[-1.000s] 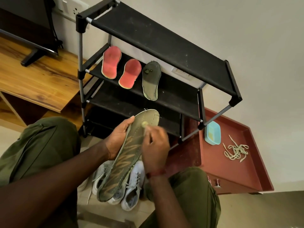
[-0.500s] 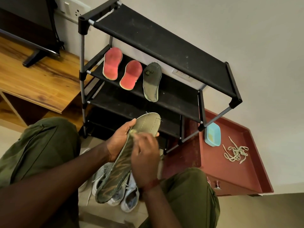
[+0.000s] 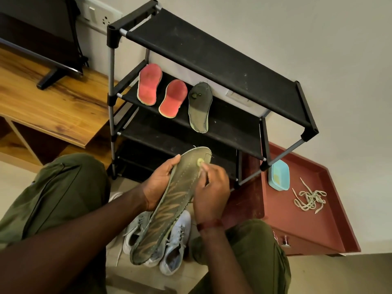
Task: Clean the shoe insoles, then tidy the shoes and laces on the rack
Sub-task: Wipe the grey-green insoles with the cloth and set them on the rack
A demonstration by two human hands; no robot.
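Head view, left to right. Far left of the grip is a wood bench point(image 3: 53, 107), well apart, so no bump risk there.

The left hand point(image 3: 158, 183) grips the green insole point(image 3: 167, 206) by its left edge near the toe end, thumb on top, fingers under. It's prob held like that so the top side faces up & is firm for the rub. The heel end hangs down toward the person, over the white shoes point(image 3: 176, 240) on the floor, just below the grip.

The right hand point(image 3: 212, 192) pinches a small pale scrubber point(image 3: 200, 162) & presses it on the toe end. Can't tell what kind of scrubber it is.

Past the grip stands the black rack point(image 3: 212, 60). On one shelf lie two red insoles point(image 3: 148, 84) & a second green insole point(image 3: 199, 107), side by side, prob set there to dry. That shelf has open room to their right, so I think the held one could go there. The held toe end is near a lower shelf's front edge, not touching, so long rubs need care.

Right of the grip, past the rack's leg, a red tray table point(image 3: 297, 225) w/ a raised rim holds a blue dish point(image 3: 279, 176) & loose laces point(image 3: 309, 199), apart from each other. The dish is near the scrubbing hand, prob for a quick dip. The rim should stop the laces sliding off.
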